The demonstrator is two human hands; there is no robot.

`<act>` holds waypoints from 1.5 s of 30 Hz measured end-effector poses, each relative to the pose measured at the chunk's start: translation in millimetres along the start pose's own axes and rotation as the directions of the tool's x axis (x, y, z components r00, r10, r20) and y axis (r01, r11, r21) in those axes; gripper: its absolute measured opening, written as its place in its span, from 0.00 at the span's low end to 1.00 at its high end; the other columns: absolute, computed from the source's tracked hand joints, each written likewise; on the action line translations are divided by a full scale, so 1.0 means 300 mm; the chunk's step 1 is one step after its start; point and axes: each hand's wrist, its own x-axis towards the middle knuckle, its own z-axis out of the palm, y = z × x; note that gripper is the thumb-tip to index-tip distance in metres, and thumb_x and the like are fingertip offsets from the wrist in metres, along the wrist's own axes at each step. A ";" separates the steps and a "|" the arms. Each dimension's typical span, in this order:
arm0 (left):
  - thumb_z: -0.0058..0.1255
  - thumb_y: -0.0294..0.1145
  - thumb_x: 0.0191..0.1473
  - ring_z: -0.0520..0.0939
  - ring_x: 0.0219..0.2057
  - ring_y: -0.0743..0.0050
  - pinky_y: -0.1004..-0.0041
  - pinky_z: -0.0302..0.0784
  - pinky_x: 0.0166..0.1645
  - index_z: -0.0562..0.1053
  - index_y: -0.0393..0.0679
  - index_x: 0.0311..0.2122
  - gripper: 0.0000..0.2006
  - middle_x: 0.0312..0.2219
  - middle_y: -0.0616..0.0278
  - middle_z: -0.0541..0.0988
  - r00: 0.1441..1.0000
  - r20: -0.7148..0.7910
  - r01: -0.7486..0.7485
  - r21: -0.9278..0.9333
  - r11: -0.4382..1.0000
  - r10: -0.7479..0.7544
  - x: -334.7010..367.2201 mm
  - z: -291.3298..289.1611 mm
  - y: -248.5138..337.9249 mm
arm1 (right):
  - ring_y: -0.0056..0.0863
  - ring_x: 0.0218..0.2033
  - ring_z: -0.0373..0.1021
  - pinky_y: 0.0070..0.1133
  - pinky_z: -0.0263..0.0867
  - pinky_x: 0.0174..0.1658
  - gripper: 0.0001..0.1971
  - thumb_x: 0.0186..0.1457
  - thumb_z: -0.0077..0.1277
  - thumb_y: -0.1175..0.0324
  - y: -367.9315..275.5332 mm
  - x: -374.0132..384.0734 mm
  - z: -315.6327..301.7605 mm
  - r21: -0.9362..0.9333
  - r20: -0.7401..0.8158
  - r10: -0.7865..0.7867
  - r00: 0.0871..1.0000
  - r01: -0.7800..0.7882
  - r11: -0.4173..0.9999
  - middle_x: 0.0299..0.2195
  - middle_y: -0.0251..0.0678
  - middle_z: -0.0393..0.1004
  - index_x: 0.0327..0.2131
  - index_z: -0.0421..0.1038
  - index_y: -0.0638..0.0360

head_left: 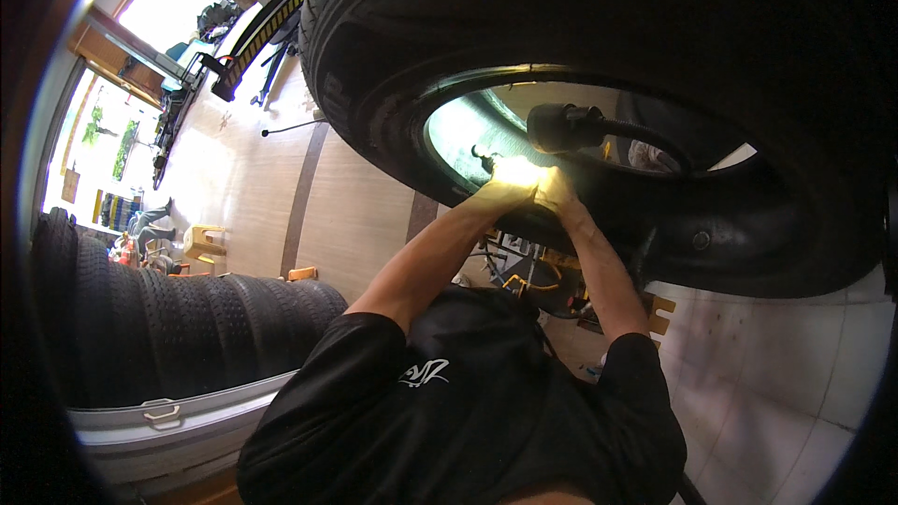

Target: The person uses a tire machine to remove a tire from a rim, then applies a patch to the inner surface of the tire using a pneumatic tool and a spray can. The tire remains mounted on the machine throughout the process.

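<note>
A big black tyre [374, 122] hangs in front of me, and both my hands reach into its opening. Under a strong glare, my left hand [510, 183] is closed, with a small dark tool [482, 157] sticking out beyond its fingers toward the brightly lit inner wall. Right beside it, touching, my right hand [556, 189] is closed too; whatever it grips is hidden. A black lamp [559, 127] on a bendable neck sits just above my hands inside the tyre. Glare washes out the fingers of both hands.
Several tyres [196, 318] stand in a row at the left, behind a pale metal edge [187, 411] with a handle. A yellow stool [203, 241] is on the floor farther off. Below the tyre lie tools and a yellow hose [543, 279]. Pale floor tiles [767, 383] extend at the right.
</note>
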 end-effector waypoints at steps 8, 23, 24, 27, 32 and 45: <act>0.48 0.35 0.49 0.83 0.32 0.56 0.54 0.75 0.36 0.77 0.38 0.37 0.14 0.31 0.48 0.81 0.994 0.099 0.040 0.092 0.995 -0.049 0.017 0.002 0.016 | 0.47 0.32 0.74 0.37 0.70 0.35 0.14 0.49 0.51 0.58 0.071 0.003 0.092 -0.013 -0.158 -0.101 0.982 0.100 0.995 0.27 0.48 0.75 0.30 0.72 0.61; 0.49 0.36 0.52 0.81 0.35 0.59 0.57 0.75 0.36 0.77 0.43 0.38 0.12 0.33 0.58 0.79 0.988 -0.132 0.086 0.072 0.994 -0.076 0.116 0.062 -0.033 | 0.52 0.40 0.72 0.39 0.69 0.44 0.14 0.50 0.46 0.66 0.040 0.035 0.045 0.109 -0.109 0.359 0.927 -0.347 0.931 0.39 0.50 0.74 0.41 0.71 0.59; 0.49 0.36 0.52 0.81 0.35 0.60 0.56 0.73 0.39 0.77 0.44 0.39 0.12 0.34 0.58 0.79 0.996 -0.069 0.071 0.103 0.992 -0.064 0.097 0.026 -0.024 | 0.51 0.40 0.73 0.39 0.69 0.44 0.15 0.51 0.46 0.64 0.038 0.031 0.053 0.103 -0.146 0.339 0.929 -0.327 0.939 0.38 0.50 0.74 0.41 0.71 0.59; 0.48 0.37 0.52 0.81 0.35 0.63 0.54 0.70 0.43 0.78 0.46 0.38 0.11 0.35 0.59 0.81 0.991 -0.127 0.056 0.148 0.987 -0.038 0.060 0.026 -0.037 | 0.49 0.37 0.74 0.37 0.70 0.41 0.17 0.53 0.47 0.60 -0.028 0.022 0.042 0.103 -0.244 0.247 0.938 -0.228 0.968 0.35 0.49 0.76 0.43 0.73 0.57; 0.49 0.36 0.51 0.82 0.30 0.59 0.56 0.73 0.37 0.78 0.42 0.35 0.11 0.30 0.56 0.81 0.985 -0.172 0.010 0.120 0.993 0.011 0.067 0.088 -0.066 | 0.48 0.31 0.75 0.36 0.72 0.35 0.16 0.53 0.48 0.58 -0.069 0.016 -0.004 0.119 -0.226 0.157 0.962 -0.132 0.984 0.31 0.48 0.78 0.41 0.75 0.55; 0.50 0.37 0.50 0.82 0.33 0.58 0.52 0.73 0.39 0.79 0.44 0.36 0.12 0.31 0.58 0.82 0.995 -0.093 0.043 0.156 0.987 -0.028 0.076 0.076 -0.075 | 0.48 0.30 0.75 0.35 0.71 0.34 0.15 0.48 0.52 0.59 -0.047 0.023 0.022 0.102 -0.207 0.128 0.970 -0.109 0.989 0.28 0.49 0.77 0.32 0.75 0.62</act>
